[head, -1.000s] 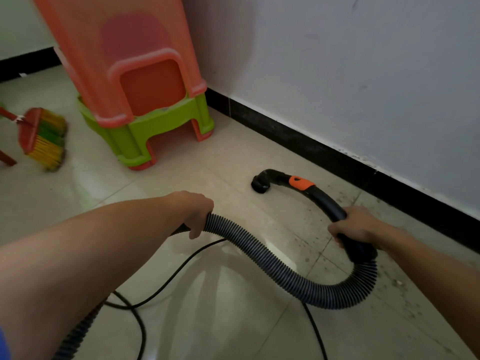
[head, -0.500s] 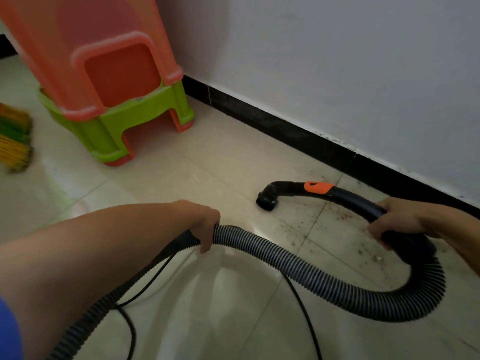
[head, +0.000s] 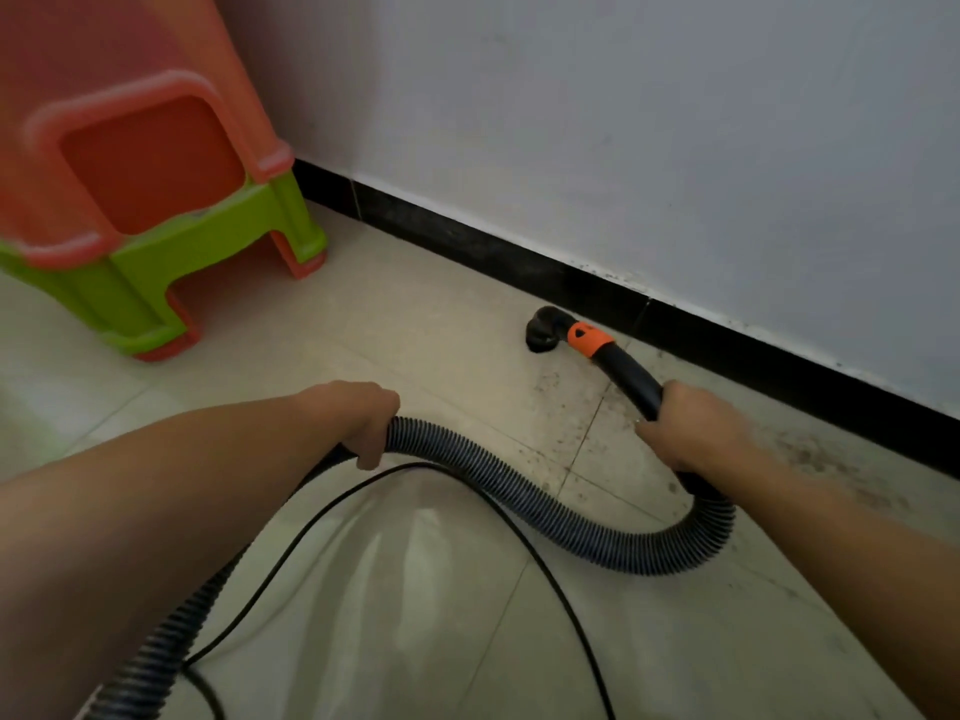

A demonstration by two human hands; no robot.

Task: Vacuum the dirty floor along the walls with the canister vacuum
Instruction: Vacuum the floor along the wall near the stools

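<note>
1. Your nozzle [head: 540, 332] has come in off the open tile to the wall edge of the floor [head: 363, 589]. It now sits mouth down just beside the baseboard [head: 467, 246]; I cannot tell whether it touches.
2. Your right hand [head: 691, 433] still wraps its fingers round the black handle [head: 631, 379], below the orange collar [head: 587, 341]. Your left hand [head: 363, 420] keeps its grip over the top of the hose [head: 519, 491], fingers curled round it.
3. The hose bows across the floor between your hands and loops under your right wrist. The cord [head: 415, 465] lies on the tile just beside that bow.
4. This puts you on the strip the task asks for, so wall-edge cleaning looks properly begun.
5. The thickest dirt [head: 810, 454] lies along the baseboard to the right of your right hand, away from the nozzle. Finer specks dot the tile joint between nozzle and right hand. I judge that stretch is not yet done, so draw the nozzle back along the edge.
6. The stools [head: 156, 226] stand by the wall to the left, well apart from the nozzle, and are no hindrance yet.
</note>
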